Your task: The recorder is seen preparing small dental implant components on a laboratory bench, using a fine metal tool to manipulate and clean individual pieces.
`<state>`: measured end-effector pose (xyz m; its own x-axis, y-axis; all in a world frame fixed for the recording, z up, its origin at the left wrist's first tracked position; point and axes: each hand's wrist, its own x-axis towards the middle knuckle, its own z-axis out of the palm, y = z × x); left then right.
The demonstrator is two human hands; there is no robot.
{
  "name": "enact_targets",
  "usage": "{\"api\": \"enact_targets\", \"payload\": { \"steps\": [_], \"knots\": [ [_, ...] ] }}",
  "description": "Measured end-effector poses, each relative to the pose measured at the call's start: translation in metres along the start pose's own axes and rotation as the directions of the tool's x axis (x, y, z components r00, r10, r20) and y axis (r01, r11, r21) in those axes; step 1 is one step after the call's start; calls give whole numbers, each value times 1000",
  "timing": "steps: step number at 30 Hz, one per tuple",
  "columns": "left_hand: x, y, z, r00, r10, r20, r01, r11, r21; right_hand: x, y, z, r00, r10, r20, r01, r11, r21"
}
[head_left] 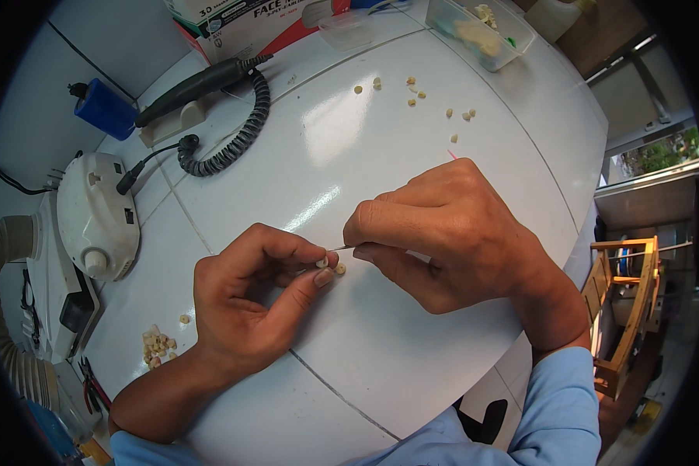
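Note:
Between the thumb and fingertips of my left hand (248, 303) is a small cream tooth-like piece (322, 263). My right hand (450, 241) pinches a thin metal pick (340, 248), its tip touching or very near the left fingertips. A thin pink end (453, 154) sticks up behind my right hand; whether it belongs to the pick I cannot tell. Just beside the left thumb tip, a second cream piece (340, 269) shows, and I cannot tell if it is held or lies on the table. Both hands hover over the white tiled tabletop (380, 349).
More cream pieces lie in a pile (157, 343) by my left forearm and scattered (412, 92) at the far side. A black rotary handpiece (194, 89) with a coiled cord rests near its white control box (97, 213). A clear plastic container (485, 35) and pliers (93, 388) sit at the edges.

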<state>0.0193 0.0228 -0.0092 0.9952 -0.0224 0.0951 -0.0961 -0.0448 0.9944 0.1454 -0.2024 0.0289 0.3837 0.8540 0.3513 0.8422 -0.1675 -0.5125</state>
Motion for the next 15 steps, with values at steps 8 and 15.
{"api": "enact_targets", "payload": {
  "steps": [8,15],
  "knots": [
    [0,2,0,998,-55,-13,55,998,20,-1,1,-2,999,-11,43,13,999,-40],
    [0,6,0,996,-85,-27,86,996,36,-1,4,5,998,-52,-34,52,998,-19]
  ]
}}
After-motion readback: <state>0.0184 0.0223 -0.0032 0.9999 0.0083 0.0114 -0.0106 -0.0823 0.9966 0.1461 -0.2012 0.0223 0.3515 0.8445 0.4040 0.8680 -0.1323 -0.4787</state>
